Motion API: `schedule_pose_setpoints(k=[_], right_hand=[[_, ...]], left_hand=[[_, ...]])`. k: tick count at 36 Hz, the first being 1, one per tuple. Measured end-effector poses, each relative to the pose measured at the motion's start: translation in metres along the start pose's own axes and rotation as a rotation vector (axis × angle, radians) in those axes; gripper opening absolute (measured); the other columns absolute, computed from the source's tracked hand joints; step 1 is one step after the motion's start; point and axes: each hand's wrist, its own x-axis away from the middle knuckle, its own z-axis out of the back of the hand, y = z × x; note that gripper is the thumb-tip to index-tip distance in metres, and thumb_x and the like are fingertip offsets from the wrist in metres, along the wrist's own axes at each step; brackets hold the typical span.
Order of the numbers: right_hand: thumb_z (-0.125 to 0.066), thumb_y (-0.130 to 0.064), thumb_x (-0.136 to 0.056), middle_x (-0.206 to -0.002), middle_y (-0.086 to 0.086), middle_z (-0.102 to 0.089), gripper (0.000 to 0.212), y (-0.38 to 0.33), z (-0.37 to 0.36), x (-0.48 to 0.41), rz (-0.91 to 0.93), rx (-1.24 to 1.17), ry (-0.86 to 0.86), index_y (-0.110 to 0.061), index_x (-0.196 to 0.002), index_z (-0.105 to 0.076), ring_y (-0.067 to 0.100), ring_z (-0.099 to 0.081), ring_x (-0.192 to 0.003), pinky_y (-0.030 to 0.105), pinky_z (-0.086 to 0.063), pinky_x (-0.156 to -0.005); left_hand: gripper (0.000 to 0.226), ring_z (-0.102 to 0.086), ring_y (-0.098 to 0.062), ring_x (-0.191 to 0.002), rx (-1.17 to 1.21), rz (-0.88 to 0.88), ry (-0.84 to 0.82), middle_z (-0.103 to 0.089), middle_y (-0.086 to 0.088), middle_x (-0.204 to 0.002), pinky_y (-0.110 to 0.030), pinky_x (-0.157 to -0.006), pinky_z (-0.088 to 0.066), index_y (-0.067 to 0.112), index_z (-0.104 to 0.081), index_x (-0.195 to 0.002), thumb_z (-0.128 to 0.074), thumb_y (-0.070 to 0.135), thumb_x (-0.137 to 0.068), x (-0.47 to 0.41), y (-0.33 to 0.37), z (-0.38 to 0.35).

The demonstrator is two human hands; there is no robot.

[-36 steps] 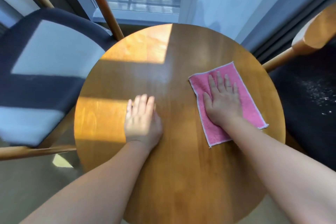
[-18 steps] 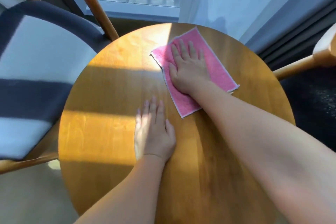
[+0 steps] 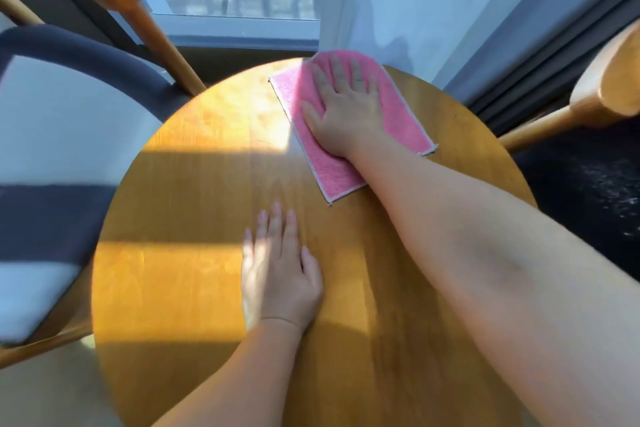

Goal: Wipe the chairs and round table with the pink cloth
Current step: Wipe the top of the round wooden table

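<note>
The dark blue cushioned wooden chair point(image 3: 52, 149) waits left of the round wooden surface point(image 3: 194, 288). The left hand point(image 3: 278, 274) rests flat, fingers point(image 3: 275, 222) spread, holding nothing. Past them, the right hand point(image 3: 343, 114) presses flat on the pink cloth point(image 3: 398, 114) at the far edge. Press evenly and sweep back slowly so it doesn't slip off.
</note>
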Motion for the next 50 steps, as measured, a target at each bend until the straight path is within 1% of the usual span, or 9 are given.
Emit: schedule_pose_setpoints(k=[17, 19, 22, 24, 27, 34, 41, 43, 50], right_hand=[[-0.01, -0.064, -0.093, -0.164, 0.003, 0.007, 0.075, 0.128, -0.025, 0.173, -0.57, -0.015, 0.041, -0.026, -0.156, 0.001, 0.032, 0.006, -0.15, 0.051, 0.003, -0.12], [-0.011, -0.064, -0.094, -0.164, 0.004, 0.005, 0.074, 0.135, -0.029, 0.201, -0.644, -0.018, 0.038, -0.025, -0.156, 0.0, 0.035, -0.002, -0.149, 0.052, -0.006, -0.119], [-0.017, -0.062, -0.095, -0.162, 0.009, -0.005, 0.073, 0.138, -0.034, 0.237, -0.731, -0.039, 0.059, -0.023, -0.156, -0.003, 0.038, -0.028, -0.136, 0.052, -0.027, -0.106], [-0.02, -0.06, -0.096, -0.159, 0.012, -0.011, 0.073, 0.138, -0.037, 0.245, -0.752, -0.046, 0.083, -0.021, -0.156, -0.005, 0.039, -0.036, -0.127, 0.051, -0.032, -0.102], [-0.02, -0.057, -0.097, -0.158, 0.017, -0.013, 0.072, 0.138, -0.036, 0.24, -0.738, -0.032, 0.082, -0.018, -0.155, -0.006, 0.04, -0.035, -0.128, 0.052, -0.03, -0.104], [-0.016, -0.055, -0.097, -0.161, 0.017, -0.004, 0.073, 0.143, -0.034, 0.229, -0.624, 0.016, 0.036, -0.014, -0.155, -0.003, 0.038, -0.015, -0.145, 0.052, -0.017, -0.116], [-0.019, -0.055, -0.096, -0.162, 0.017, -0.002, 0.073, 0.134, -0.014, 0.136, -0.484, 0.009, 0.019, -0.016, -0.156, -0.006, 0.04, -0.004, -0.147, 0.055, -0.003, -0.118], [-0.022, -0.055, -0.096, -0.162, 0.016, -0.005, 0.073, 0.126, -0.008, 0.103, -0.431, 0.002, 0.021, -0.017, -0.156, -0.008, 0.04, -0.007, -0.147, 0.055, -0.004, -0.118], [-0.02, -0.056, -0.094, -0.149, 0.02, -0.034, 0.073, 0.088, 0.012, 0.017, -0.229, 0.046, 0.048, -0.014, -0.154, -0.018, 0.041, -0.036, -0.129, 0.053, -0.027, -0.107]], left_hand=[[0.062, -0.03, -0.031, -0.139, -0.019, -0.002, 0.029, -0.039, -0.016, -0.147, -0.043, -0.114, -0.012, 0.002, -0.047, -0.137, -0.032, 0.029, -0.083, 0.002, -0.001, -0.003], [0.061, -0.03, -0.032, -0.138, -0.03, -0.011, 0.023, -0.04, -0.018, -0.146, -0.046, -0.114, -0.014, 0.001, -0.047, -0.137, -0.036, 0.027, -0.083, 0.001, -0.001, -0.002], [0.06, -0.031, -0.033, -0.138, -0.036, -0.019, 0.026, -0.041, -0.019, -0.146, -0.048, -0.114, -0.017, -0.001, -0.048, -0.135, -0.038, 0.026, -0.083, 0.002, -0.001, -0.002], [0.06, -0.03, -0.034, -0.138, -0.035, -0.021, 0.031, -0.041, -0.02, -0.145, -0.048, -0.114, -0.017, -0.001, -0.048, -0.135, -0.038, 0.026, -0.083, 0.002, -0.001, -0.002], [0.06, -0.03, -0.034, -0.138, -0.026, -0.02, 0.032, -0.04, -0.02, -0.146, -0.047, -0.114, -0.015, -0.001, -0.046, -0.136, -0.038, 0.025, -0.083, 0.003, 0.0, -0.002], [0.059, -0.029, -0.033, -0.139, -0.024, -0.014, 0.026, -0.039, -0.019, -0.147, -0.047, -0.114, -0.015, 0.0, -0.045, -0.137, -0.039, 0.024, -0.083, 0.002, 0.0, -0.004], [0.059, -0.033, -0.034, -0.136, -0.04, 0.017, -0.015, -0.04, -0.018, -0.146, -0.041, -0.112, -0.009, 0.0, -0.047, -0.136, -0.041, 0.024, -0.083, 0.001, 0.0, -0.002], [0.059, -0.036, -0.035, -0.135, -0.045, 0.016, -0.016, -0.042, -0.017, -0.145, -0.041, -0.111, -0.011, 0.001, -0.049, -0.135, -0.038, 0.025, -0.082, 0.0, 0.0, -0.001], [0.058, -0.039, -0.034, -0.134, -0.018, 0.011, -0.013, -0.044, -0.016, -0.144, -0.042, -0.112, -0.016, 0.002, -0.05, -0.134, -0.036, 0.027, -0.083, 0.001, 0.0, 0.0]])
